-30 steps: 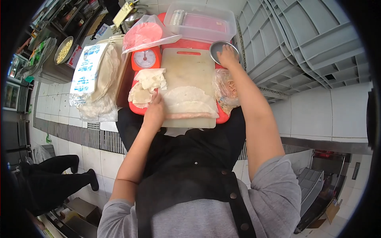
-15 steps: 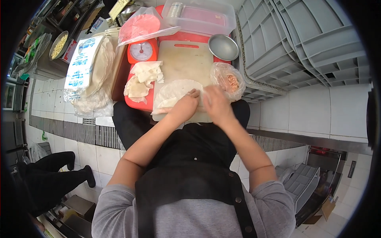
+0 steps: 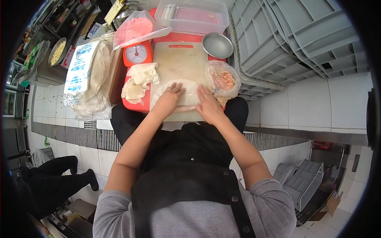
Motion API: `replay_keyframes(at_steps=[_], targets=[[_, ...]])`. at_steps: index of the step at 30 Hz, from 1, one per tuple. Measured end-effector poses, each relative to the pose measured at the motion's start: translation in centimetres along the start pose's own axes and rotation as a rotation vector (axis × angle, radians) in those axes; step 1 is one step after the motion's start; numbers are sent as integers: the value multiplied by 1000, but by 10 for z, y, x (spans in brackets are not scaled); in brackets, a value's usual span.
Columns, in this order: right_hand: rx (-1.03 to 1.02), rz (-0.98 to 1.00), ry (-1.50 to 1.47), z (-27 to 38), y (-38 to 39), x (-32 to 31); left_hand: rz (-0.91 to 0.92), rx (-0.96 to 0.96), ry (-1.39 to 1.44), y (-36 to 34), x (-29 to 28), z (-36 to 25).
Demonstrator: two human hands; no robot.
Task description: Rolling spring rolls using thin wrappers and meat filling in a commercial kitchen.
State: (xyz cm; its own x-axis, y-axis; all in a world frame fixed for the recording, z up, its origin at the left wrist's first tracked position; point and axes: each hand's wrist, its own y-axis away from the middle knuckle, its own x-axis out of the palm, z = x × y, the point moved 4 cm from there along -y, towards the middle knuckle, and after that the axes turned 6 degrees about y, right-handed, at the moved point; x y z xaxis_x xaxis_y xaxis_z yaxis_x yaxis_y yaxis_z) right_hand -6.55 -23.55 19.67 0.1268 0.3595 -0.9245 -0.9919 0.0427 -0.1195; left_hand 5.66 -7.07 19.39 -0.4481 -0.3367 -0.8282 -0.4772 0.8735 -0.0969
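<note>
A thin pale round wrapper sheet (image 3: 190, 88) lies on the near half of the white cutting board (image 3: 178, 59), its near edge rolled into a low strip. My left hand (image 3: 170, 99) rests flat on the left part of the sheet, fingers stretched out. On the sheet's right edge lies my right hand (image 3: 208, 105), its fingers straight and close together. Neither hand grips anything. Just right of my right hand sits a clear plastic bag of pinkish minced filling (image 3: 227, 80). Crumpled wrapper pieces (image 3: 139, 79) are heaped left of the board.
Behind the pieces stands an orange dial scale (image 3: 137, 54) bearing a bag with pink contents (image 3: 134, 30). A metal bowl (image 3: 218, 45) and a clear plastic tub (image 3: 192, 18) are at the back. Stacked wrappers (image 3: 85, 67) lie left; grey crates (image 3: 270, 43) rise right. Someone's black-clad legs (image 3: 59, 178) show lower left.
My left hand has moved left and flattened onto the sheet. My right hand, blurred and raised before, now lies on the sheet's right edge.
</note>
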Motion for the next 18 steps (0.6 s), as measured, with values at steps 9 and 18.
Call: replay_keyframes(at_steps=[9, 18], targets=[[247, -17, -92, 14, 39, -58, -52, 45, -238, 55, -30, 18], [293, 160, -19, 15, 18, -31, -123, -294, -175, 72, -35, 16]])
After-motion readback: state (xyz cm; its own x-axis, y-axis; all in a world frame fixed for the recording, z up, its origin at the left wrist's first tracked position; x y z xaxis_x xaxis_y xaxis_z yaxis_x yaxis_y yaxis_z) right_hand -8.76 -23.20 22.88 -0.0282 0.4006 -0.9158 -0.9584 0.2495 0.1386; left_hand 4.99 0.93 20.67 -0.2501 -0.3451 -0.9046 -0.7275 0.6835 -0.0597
